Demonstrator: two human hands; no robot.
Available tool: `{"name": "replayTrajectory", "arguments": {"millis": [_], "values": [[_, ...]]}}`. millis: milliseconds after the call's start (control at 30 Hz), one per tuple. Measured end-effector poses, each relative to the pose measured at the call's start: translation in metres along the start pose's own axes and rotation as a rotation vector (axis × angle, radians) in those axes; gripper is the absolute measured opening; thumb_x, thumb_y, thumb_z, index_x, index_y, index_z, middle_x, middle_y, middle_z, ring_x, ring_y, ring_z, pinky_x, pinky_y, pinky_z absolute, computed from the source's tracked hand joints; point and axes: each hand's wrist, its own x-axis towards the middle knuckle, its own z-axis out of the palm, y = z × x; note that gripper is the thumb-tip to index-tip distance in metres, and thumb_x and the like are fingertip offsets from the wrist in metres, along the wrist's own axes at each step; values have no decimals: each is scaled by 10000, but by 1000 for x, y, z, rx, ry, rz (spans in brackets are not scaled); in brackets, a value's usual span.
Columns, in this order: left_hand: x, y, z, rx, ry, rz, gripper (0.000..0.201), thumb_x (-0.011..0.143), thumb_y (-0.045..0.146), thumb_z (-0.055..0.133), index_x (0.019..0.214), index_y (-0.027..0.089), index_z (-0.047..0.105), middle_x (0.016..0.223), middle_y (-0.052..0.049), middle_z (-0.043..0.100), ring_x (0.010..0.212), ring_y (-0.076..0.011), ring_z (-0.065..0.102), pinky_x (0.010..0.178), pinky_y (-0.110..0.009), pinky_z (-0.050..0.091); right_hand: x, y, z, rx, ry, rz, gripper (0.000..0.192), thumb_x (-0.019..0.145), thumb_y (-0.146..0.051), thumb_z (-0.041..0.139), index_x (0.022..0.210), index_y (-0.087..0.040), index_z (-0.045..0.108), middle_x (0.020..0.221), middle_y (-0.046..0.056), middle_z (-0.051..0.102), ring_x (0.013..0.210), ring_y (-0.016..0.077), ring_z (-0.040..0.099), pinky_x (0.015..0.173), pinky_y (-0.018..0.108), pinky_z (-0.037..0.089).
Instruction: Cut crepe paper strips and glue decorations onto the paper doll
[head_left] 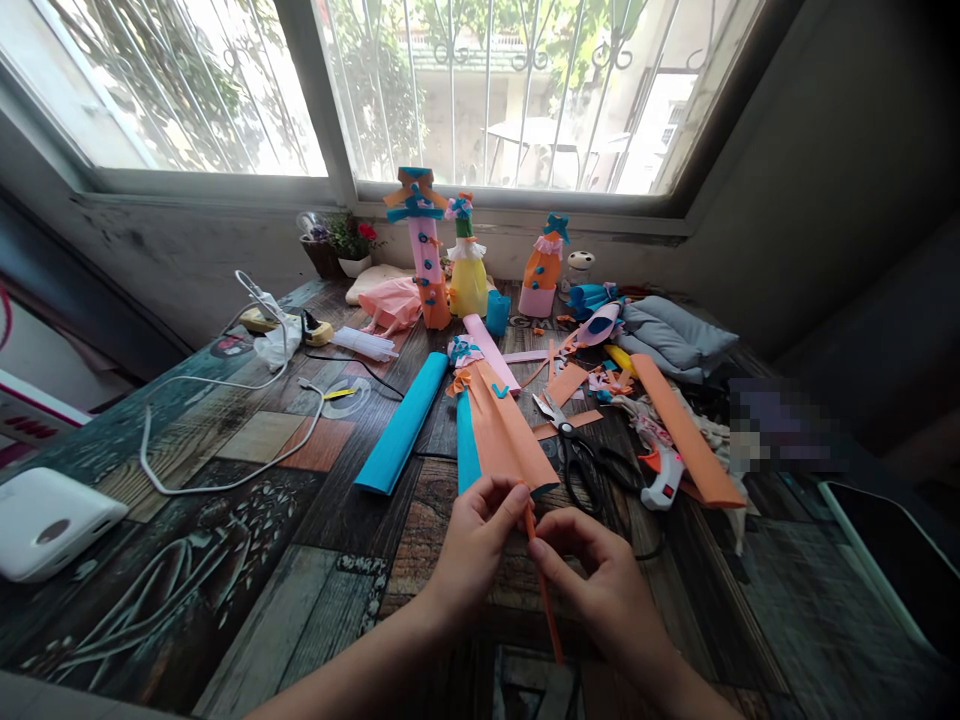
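Head view: 2 hands [540,560] pinching thin orange paper strip [541,575].

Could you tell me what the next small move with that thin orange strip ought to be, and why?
Probably keep pinching and rolling the orange paper strip tighter. Both the left hand and right hand grip its upper end at the fingertips, while its lower part hangs loose; the paper doll lies just beyond, seemingly waiting for trim.

- patchwork-print wooden table [247,590], pretty cluttered tbh
- blue paper roll [403,425] lying next to an orange and blue paper piece [504,432]
- scissors [581,455] and a glue gun [663,478] at right
- white power bank [45,520] at left, white cable [225,385] looping nearby
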Motion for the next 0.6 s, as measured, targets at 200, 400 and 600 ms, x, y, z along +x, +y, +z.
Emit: {"name": "replayTrajectory", "arguments": {"millis": [200, 400, 600], "values": [[-1, 2, 2, 20, 22, 16, 273, 698, 369, 708, 756, 133, 583, 646, 11, 562, 607, -101, 506, 585, -200, 393, 0, 0, 1, 47, 0, 31, 178, 787, -337, 600, 730, -168, 605, 677, -1, 591, 657, 152, 547, 614, 235, 429], [-3, 4, 5, 59, 57, 73, 285, 685, 377, 711, 745, 130, 581, 658, -1, 566, 628, -115, 513, 594, -208, 399, 2, 0, 0, 141, -16, 79, 193, 750, -348, 646, 707, -165, 598, 656, -11, 576, 630, 142, 531, 586, 226, 428], [-3, 2, 4, 40, 65, 100, 265, 710, 359, 699, 761, 132, 572, 674, -2, 574, 640, -116, 515, 611, -215, 403, 4, -2, -1, 195, -39, 115, 221, 736, -376, 664, 729, -157, 633, 675, 12, 597, 635, 152, 535, 575, 237, 436]]}}
